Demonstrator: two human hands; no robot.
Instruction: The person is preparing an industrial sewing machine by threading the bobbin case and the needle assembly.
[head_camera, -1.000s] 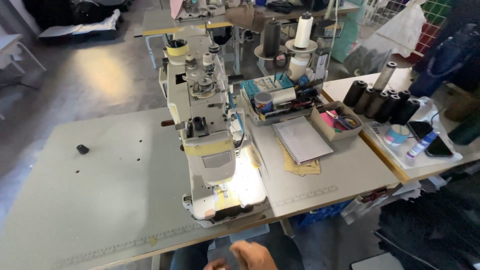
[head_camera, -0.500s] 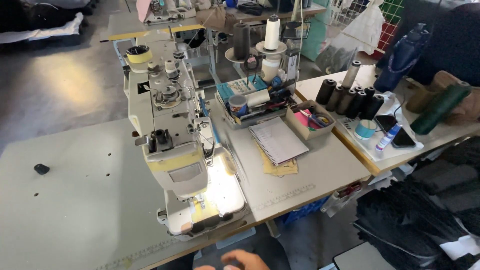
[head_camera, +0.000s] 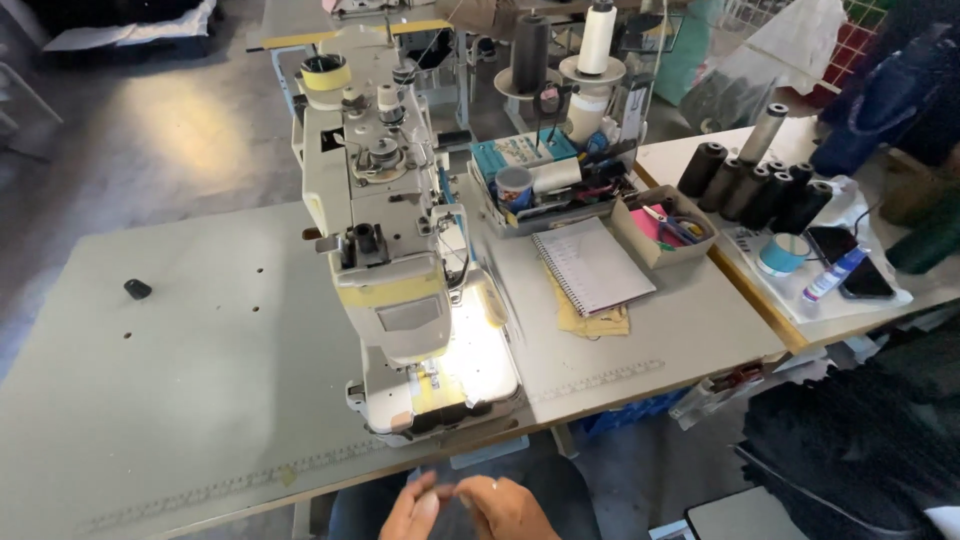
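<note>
Head view: grey work table (head_camera: 180, 380), sewing machine (head_camera: 400, 270) at centre, lit at near end. Notebook (head_camera: 592, 264) right of it, thread cones (head_camera: 760, 190) far right. Concrete floor beyond. Left hand (head_camera: 412, 508) and right hand (head_camera: 510, 508) together below near edge, fingertips touching; grip unclear.

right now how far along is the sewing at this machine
Done: the sewing machine has its work light on, but no fabric lies under it. In hand: the left hand and right hand meet below the table edge, pinching something too small to tell. Left: whatever stitching is meant; none shows yet.
</note>
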